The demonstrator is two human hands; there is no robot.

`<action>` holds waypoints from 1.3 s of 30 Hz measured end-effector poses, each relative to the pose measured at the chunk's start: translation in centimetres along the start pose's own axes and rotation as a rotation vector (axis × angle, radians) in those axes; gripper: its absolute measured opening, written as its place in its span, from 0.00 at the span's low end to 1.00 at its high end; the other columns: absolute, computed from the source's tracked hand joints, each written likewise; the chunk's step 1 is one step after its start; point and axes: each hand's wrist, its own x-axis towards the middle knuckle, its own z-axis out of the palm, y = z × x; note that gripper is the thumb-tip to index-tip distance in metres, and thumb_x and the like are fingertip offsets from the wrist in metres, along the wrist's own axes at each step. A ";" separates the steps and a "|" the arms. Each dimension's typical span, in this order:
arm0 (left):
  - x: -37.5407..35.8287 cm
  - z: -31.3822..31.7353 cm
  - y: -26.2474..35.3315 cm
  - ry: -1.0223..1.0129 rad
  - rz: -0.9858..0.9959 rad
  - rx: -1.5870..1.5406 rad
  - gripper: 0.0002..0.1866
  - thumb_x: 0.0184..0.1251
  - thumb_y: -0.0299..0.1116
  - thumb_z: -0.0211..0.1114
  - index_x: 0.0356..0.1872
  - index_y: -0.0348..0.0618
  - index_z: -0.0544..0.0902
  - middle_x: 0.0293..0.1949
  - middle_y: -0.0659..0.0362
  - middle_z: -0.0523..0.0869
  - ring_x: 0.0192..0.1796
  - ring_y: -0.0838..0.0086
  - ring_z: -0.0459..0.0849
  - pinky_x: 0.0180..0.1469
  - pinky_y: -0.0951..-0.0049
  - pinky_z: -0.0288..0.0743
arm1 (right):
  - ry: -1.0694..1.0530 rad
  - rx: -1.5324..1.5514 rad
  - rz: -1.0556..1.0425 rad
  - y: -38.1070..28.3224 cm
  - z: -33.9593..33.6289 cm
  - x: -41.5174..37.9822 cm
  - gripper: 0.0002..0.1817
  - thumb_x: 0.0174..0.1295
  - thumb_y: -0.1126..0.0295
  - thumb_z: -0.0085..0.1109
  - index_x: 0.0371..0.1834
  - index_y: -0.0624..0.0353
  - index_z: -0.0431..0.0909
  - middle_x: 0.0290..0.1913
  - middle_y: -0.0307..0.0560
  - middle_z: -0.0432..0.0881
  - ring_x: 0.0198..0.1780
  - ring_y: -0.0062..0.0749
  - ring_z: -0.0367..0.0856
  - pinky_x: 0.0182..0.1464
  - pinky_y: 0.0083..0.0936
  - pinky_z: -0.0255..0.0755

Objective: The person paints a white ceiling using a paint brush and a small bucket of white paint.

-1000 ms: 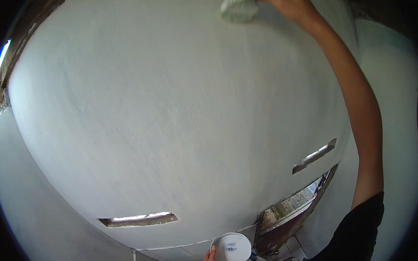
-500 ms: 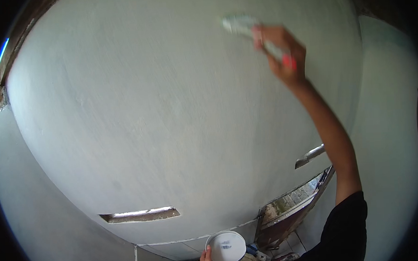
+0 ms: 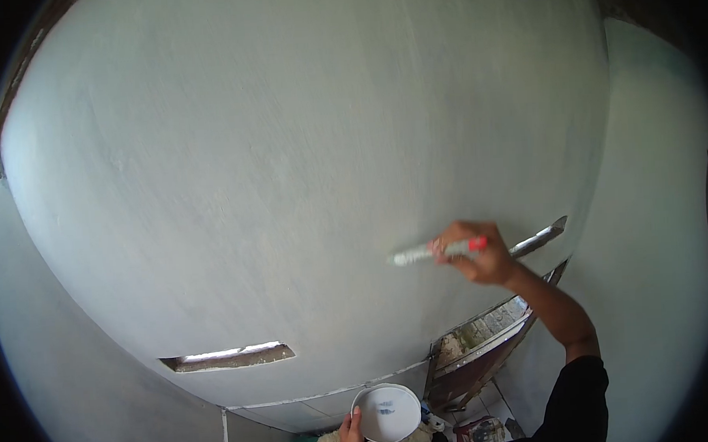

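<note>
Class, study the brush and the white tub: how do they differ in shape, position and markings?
The brush looks long and narrow, while the tub looks round. The right hand holds the brush higher, before the wall; the left hand holds the tub near the picture's bottom. The brush has a red part; the tub shows dark marks within its rim. Both are mostly whitish.
</note>
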 end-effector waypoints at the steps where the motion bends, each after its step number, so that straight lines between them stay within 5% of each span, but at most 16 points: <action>1: 0.0 0.0 -0.1 -0.034 0.032 0.068 0.42 0.72 0.58 0.54 0.75 0.34 0.61 0.72 0.40 0.65 0.72 0.48 0.66 0.70 0.53 0.63 | 0.003 -0.027 0.023 0.4 -1.5 2.0 0.10 0.55 0.79 0.69 0.39 0.58 0.81 0.38 0.44 0.87 0.42 0.33 0.88 0.45 0.26 0.82; 4: -0.3 1.1 0.3 -0.002 -0.046 -0.064 0.41 0.72 0.58 0.55 0.74 0.34 0.61 0.72 0.41 0.66 0.71 0.49 0.66 0.70 0.54 0.63 | 0.160 0.254 0.180 1.9 -6.0 8.4 0.06 0.63 0.75 0.66 0.41 0.60 0.81 0.38 0.40 0.86 0.44 0.24 0.85 0.49 0.25 0.80; 7: -2.1 1.2 2.8 -0.033 0.024 0.144 0.42 0.72 0.59 0.54 0.75 0.35 0.61 0.72 0.41 0.66 0.71 0.49 0.66 0.70 0.54 0.63 | 0.297 0.058 0.042 0.5 -10.6 14.6 0.07 0.65 0.70 0.66 0.42 0.60 0.81 0.39 0.41 0.86 0.45 0.24 0.84 0.53 0.27 0.79; 12: 0.4 1.4 -1.3 0.012 -0.047 -0.065 0.42 0.72 0.59 0.54 0.75 0.35 0.61 0.72 0.42 0.65 0.71 0.49 0.66 0.70 0.52 0.63 | 0.502 -0.079 -0.103 -0.6 -14.6 20.4 0.07 0.67 0.75 0.63 0.47 0.61 0.81 0.44 0.45 0.86 0.52 0.30 0.85 0.57 0.29 0.79; 15: -0.5 1.4 1.1 0.034 -0.052 -0.089 0.42 0.72 0.59 0.54 0.75 0.36 0.61 0.72 0.43 0.65 0.71 0.49 0.66 0.70 0.51 0.63 | 0.690 -0.252 -0.342 0.3 -14.6 21.1 0.13 0.64 0.65 0.68 0.42 0.64 0.79 0.42 0.45 0.84 0.42 0.29 0.83 0.45 0.25 0.75; 17: -0.9 1.4 1.4 0.039 -0.052 -0.122 0.42 0.73 0.59 0.54 0.75 0.36 0.61 0.72 0.43 0.65 0.72 0.49 0.66 0.70 0.50 0.63 | 0.675 -0.314 -0.595 1.4 -13.4 20.1 0.07 0.62 0.75 0.68 0.42 0.60 0.83 0.41 0.43 0.87 0.46 0.29 0.86 0.52 0.29 0.81; 19: -1.1 1.6 1.3 0.056 -0.089 -0.139 0.41 0.73 0.60 0.54 0.74 0.37 0.63 0.72 0.43 0.66 0.71 0.50 0.66 0.70 0.52 0.63 | 0.610 -0.663 -0.647 2.3 -11.3 17.1 0.09 0.56 0.81 0.69 0.40 0.60 0.83 0.41 0.47 0.87 0.45 0.34 0.86 0.49 0.30 0.82; 21: -1.0 1.1 1.6 0.021 -0.021 -0.075 0.40 0.73 0.59 0.54 0.74 0.37 0.65 0.71 0.43 0.67 0.71 0.51 0.67 0.70 0.54 0.63 | 0.545 -0.589 -0.676 3.2 -7.9 12.9 0.13 0.49 0.84 0.72 0.37 0.60 0.82 0.40 0.48 0.86 0.44 0.38 0.86 0.47 0.31 0.82; 26: -1.8 2.4 3.2 0.057 -0.101 -0.170 0.38 0.73 0.58 0.53 0.71 0.36 0.69 0.69 0.43 0.71 0.70 0.52 0.69 0.69 0.57 0.64 | 0.288 -0.415 -0.487 2.4 -0.1 -0.3 0.16 0.45 0.83 0.74 0.34 0.57 0.77 0.38 0.45 0.85 0.40 0.39 0.86 0.41 0.33 0.85; 28: -1.0 2.3 1.8 0.033 0.066 0.017 0.38 0.74 0.58 0.53 0.72 0.36 0.68 0.69 0.43 0.72 0.69 0.52 0.70 0.68 0.56 0.65 | 0.225 -0.378 -0.446 1.5 1.5 -3.5 0.17 0.44 0.82 0.74 0.34 0.57 0.78 0.37 0.44 0.85 0.39 0.39 0.87 0.41 0.33 0.85; 30: -2.1 3.0 3.8 0.035 0.014 -0.066 0.38 0.74 0.58 0.53 0.72 0.36 0.68 0.69 0.43 0.72 0.69 0.52 0.70 0.68 0.56 0.65 | 0.096 -0.103 -0.187 0.9 2.0 -5.0 0.12 0.49 0.79 0.72 0.35 0.56 0.81 0.39 0.42 0.86 0.42 0.36 0.87 0.44 0.31 0.84; 35: -2.9 3.3 6.1 0.026 -0.094 -0.072 0.38 0.73 0.58 0.53 0.72 0.36 0.68 0.68 0.43 0.72 0.69 0.51 0.70 0.67 0.55 0.65 | 0.034 0.047 0.082 1.1 -1.6 0.1 0.09 0.54 0.82 0.69 0.36 0.60 0.81 0.34 0.44 0.85 0.41 0.30 0.86 0.44 0.29 0.81; 39: -1.3 2.5 2.2 -0.008 0.049 -0.003 0.38 0.73 0.57 0.54 0.72 0.35 0.67 0.68 0.43 0.72 0.69 0.51 0.70 0.67 0.53 0.66 | 0.187 0.206 0.139 1.6 -6.0 6.8 0.04 0.63 0.75 0.67 0.38 0.60 0.83 0.39 0.41 0.86 0.44 0.23 0.84 0.48 0.24 0.80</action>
